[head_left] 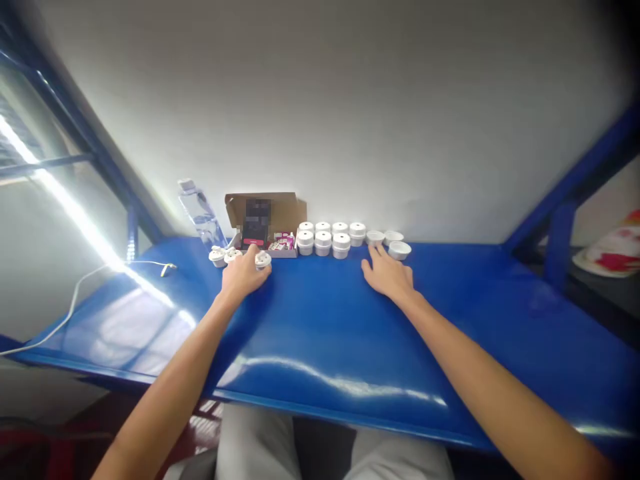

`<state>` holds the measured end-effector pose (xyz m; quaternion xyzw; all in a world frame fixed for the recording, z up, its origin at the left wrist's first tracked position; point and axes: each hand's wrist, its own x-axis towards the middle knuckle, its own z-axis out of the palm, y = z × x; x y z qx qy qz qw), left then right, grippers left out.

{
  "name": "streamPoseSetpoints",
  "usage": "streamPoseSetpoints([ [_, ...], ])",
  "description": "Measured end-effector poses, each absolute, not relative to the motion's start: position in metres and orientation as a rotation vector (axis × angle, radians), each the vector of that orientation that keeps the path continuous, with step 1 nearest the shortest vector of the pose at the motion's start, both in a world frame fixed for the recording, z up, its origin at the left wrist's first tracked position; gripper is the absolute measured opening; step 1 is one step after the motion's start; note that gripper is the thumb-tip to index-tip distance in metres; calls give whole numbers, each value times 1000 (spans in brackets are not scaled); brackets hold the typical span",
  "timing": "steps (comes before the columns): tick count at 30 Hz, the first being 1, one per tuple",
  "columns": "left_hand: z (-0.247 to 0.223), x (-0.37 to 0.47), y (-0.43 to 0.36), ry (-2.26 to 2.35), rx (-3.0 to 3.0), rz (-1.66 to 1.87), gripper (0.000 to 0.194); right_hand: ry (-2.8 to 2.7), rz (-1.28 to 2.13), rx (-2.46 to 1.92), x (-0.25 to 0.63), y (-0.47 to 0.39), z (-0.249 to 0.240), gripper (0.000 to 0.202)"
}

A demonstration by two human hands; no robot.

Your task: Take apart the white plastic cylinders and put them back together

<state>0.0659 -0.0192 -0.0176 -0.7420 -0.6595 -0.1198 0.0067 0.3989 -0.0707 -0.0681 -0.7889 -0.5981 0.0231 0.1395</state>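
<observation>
My left hand [243,273] has its thumb and fingers around a white round plastic piece [263,261] with dark spots on top. Two similar white pieces stand just left of it, one of them [217,256] in plain sight and the other partly behind my fingers. Across the table, my right hand [389,272] has its fingers stretched toward a white cup-like part [375,237]; whether the fingertips touch it I cannot tell. Another shallow white cup [399,250] sits right of these fingers, with one more [393,236] behind it.
Several lidded white round pieces [323,243] stand in two rows near the wall. An open cardboard box [290,201] holds small pink-and-white items, with a dark phone-like device [256,223] propped there. A clear bottle [203,215] leans beside it. A white cable [75,300] crosses the blue table [320,320].
</observation>
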Motion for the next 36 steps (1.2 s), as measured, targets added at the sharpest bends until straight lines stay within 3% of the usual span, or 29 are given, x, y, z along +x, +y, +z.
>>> streamPoseSetpoints([
  [7, -16, 48, -9, -2135, -2224, -388, 47, -1650, 0, -2119, 397, -76, -68, 59],
  [14, -18, 45, -8, -2127, -2229, -399, 46, -1790, -287, -1964, 397, -54, -64, 59],
  [20, -12, 41, -12, -2233, -2218, -619, 81, -2016, -361, -1907, 404, -29, -56, 57],
  [23, -10, 47, -14, -2186, -2233, -743, 81, -1970, -341, -1900, 406, -34, -54, 44],
  [26, -10, 62, -23, -1973, -2293, -964, 63, -1876, -261, -1939, 403, -52, -53, 36],
  [29, -12, 85, -44, -1646, -2527, -1151, 47, -1818, -112, -1906, 391, -73, -52, 44],
  [31, -17, 101, -60, -1404, -2794, -1148, 49, -1815, 88, -1767, 376, -87, -50, 55],
  [36, -38, 127, -80, -1043, -3170, -887, 53, -1706, 672, -1444, 334, -107, -45, 40],
])
